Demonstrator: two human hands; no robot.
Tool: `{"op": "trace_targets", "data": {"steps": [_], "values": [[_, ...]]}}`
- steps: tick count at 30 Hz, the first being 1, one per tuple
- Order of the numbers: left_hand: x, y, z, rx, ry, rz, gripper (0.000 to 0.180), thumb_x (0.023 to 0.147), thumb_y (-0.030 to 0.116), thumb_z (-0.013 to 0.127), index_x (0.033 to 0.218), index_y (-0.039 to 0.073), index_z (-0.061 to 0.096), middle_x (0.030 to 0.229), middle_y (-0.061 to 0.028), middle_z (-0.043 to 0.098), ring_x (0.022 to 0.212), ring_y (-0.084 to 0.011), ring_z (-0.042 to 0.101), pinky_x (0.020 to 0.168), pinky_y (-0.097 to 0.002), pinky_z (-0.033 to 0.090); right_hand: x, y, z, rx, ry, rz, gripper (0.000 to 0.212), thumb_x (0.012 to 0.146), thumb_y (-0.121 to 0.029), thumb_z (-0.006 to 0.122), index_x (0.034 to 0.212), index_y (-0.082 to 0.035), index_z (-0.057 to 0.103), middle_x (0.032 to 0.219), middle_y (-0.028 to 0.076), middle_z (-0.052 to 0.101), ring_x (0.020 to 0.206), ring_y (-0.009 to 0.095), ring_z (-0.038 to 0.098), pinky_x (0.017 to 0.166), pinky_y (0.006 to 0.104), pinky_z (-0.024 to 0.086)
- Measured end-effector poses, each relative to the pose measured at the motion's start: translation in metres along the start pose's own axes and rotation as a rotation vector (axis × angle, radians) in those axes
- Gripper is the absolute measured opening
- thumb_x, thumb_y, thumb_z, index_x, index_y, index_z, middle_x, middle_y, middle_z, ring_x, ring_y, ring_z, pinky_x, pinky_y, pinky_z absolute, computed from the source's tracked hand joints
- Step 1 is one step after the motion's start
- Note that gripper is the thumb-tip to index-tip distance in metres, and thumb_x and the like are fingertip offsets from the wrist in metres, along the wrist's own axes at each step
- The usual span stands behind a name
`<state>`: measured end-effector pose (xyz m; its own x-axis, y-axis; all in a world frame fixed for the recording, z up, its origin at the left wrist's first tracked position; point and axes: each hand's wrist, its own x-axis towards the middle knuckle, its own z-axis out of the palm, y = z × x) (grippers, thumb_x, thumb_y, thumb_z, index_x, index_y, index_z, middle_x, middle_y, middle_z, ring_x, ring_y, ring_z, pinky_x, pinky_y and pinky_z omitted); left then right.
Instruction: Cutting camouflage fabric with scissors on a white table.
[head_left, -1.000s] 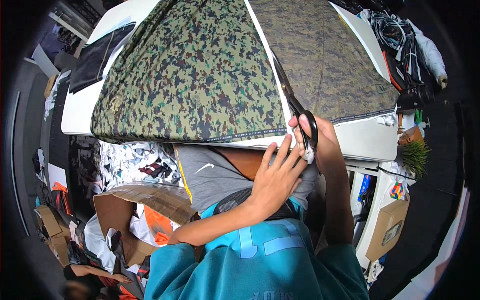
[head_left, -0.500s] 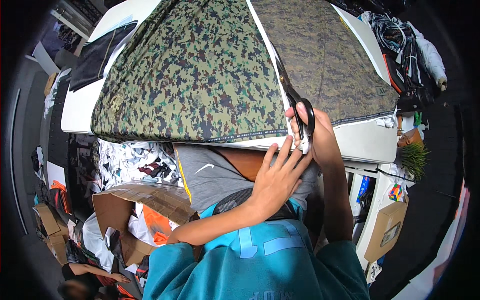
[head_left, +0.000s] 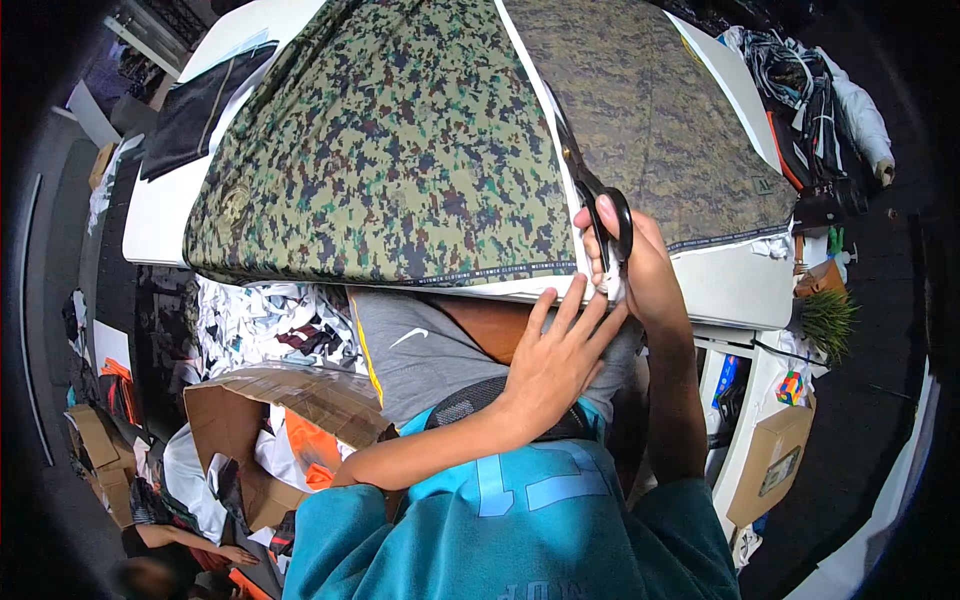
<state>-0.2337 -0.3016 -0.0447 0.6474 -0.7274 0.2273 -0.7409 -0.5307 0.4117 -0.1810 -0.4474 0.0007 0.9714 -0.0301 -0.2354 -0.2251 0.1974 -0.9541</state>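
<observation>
Right hand [head_left: 650,275], mine: curled round the handle loops of the scissors, with the thumb at the upper loop; a bit of white material shows at its lower fingers.

Scissors [head_left: 622,225], one pair, black: at the near edge of the table, right of centre, blades pointing far and slightly left along the white strip [head_left: 530,60] between two printed cloths. How wide the blades stand apart, I cannot tell.

Left hand [head_left: 555,365], mine: back upward, fingers extended and slightly spread, gripping nothing that shows; fingertips by the table's near edge, just beside my right hand. Whether they press on the white border there, I cannot tell.

Green camouflage cloth [head_left: 400,150], one piece: spread left of the scissors, dark band along its near hem.

Brown camouflage cloth [head_left: 650,110], one piece: right of the scissors, similarly banded.

Table [head_left: 725,290], white: beneath both cloths.

Dark folded cloth [head_left: 195,120]: far left of the table.

Cardboard box [head_left: 290,390]: near left, coloured pieces inside.

Scraps [head_left: 270,320], mostly white: heaped beyond the box.

Grassy plant [head_left: 826,315]: right of the table.
</observation>
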Motion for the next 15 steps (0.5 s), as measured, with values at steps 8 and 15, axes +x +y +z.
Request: {"op": "trace_targets", "data": {"steps": [8, 15], "values": [[-0.0002, -0.0003, -0.0003, -0.017, 0.015, 0.006, 0.071, 0.079, 0.025, 0.068, 0.143, 0.011, 0.04, 0.142, -0.0104, 0.042, 0.141, -0.0322, 0.032, 0.114, -0.0473, 0.023, 0.0061, 0.0025, 0.001, -0.041, 0.051, -0.012, 0.035, 0.102, -0.032, 0.049, 0.098, 0.002, 0.059, 0.064, 0.0, 0.052, 0.049, 0.005, 0.043, 0.045, 0.0185, 0.035], [0.0006, 0.0011, -0.0032, -0.019, 0.003, 0.001, 0.073, 0.079, 0.024, 0.067, 0.145, 0.012, 0.038, 0.148, -0.0106, 0.038, 0.14, -0.0316, 0.032, 0.114, -0.047, 0.023, 0.0097, 0.001, -0.0016, -0.035, 0.044, -0.028, 0.035, 0.102, -0.033, 0.05, 0.098, 0.001, 0.06, 0.064, 0.0, 0.052, 0.049, 0.005, 0.044, 0.045, 0.0183, 0.034]]}}
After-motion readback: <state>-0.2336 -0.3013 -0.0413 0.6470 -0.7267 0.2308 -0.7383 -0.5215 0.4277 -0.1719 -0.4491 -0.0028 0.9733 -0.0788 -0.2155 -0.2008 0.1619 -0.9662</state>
